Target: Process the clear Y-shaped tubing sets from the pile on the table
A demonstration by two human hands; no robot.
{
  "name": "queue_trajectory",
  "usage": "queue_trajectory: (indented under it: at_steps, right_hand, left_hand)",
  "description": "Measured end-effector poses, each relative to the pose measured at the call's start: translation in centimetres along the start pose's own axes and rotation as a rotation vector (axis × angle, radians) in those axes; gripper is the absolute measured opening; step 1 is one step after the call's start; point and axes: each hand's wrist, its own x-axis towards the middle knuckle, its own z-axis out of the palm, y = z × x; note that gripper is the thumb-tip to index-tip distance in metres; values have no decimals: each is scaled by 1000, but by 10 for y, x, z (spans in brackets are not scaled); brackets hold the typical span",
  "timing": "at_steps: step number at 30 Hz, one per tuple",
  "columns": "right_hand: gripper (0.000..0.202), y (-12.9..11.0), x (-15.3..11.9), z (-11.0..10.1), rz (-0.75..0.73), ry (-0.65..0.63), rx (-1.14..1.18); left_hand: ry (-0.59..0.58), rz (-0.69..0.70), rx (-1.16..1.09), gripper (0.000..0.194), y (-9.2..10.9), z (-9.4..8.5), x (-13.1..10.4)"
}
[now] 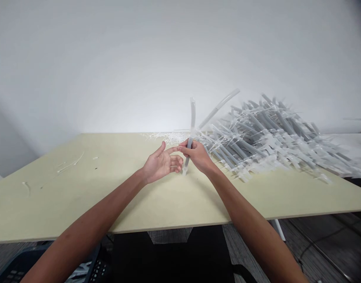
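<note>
Pinched between the thumb and fingers of my right hand (198, 154) is a grey, translucent ridged plastic strip (193, 112). It stands nearly upright, with its lower end close to the tabletop. A second ridged strip (220, 108) slants up to the right just behind it; whether the two are joined I cannot tell. My left hand (162, 163) is beside the strip, palm turned up and thumb spread, the other fingers loosely bent. Its index fingertip meets the fingertips of my right hand. I see nothing held in the left palm.
To the right lies a large heap of similar plastic strips (257, 133). Small white plastic scraps (171, 137) are scattered at the table's back edge. Thin white bits (71, 163) lie on the left of the pale tabletop (133, 214). Below the front edge is a dark basket (98, 267).
</note>
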Motion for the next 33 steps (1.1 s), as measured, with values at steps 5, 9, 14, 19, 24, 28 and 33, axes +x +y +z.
queue_trajectory:
  at_steps: [5,9,14,19,24,28,33]
  right_hand:
    - [31,-3,2,-2,34,-64,114]
    - [31,-7,0,-3,98,-88,151]
    - [33,-9,-1,-5,135,-158,163]
    - [35,-5,1,-7,129,-142,124]
    - [32,-4,1,-6,93,-112,81]
    - [27,-7,-1,-4,92,-100,58]
    - [35,-9,-2,-6,147,-134,103]
  left_hand:
    - [-53,12,-100,73,2,-3,-1]
    - [-143,-19,-223,89,4,-6,-1]
    - [-212,-96,-296,94,4,-13,-2]
    - [-234,-106,-337,90,2,-17,-1]
    - [-289,-123,-391,92,0,-18,0]
    - [-306,-147,-399,91,-1,-16,-1]
    - [-309,-153,-381,93,0,-15,-1]
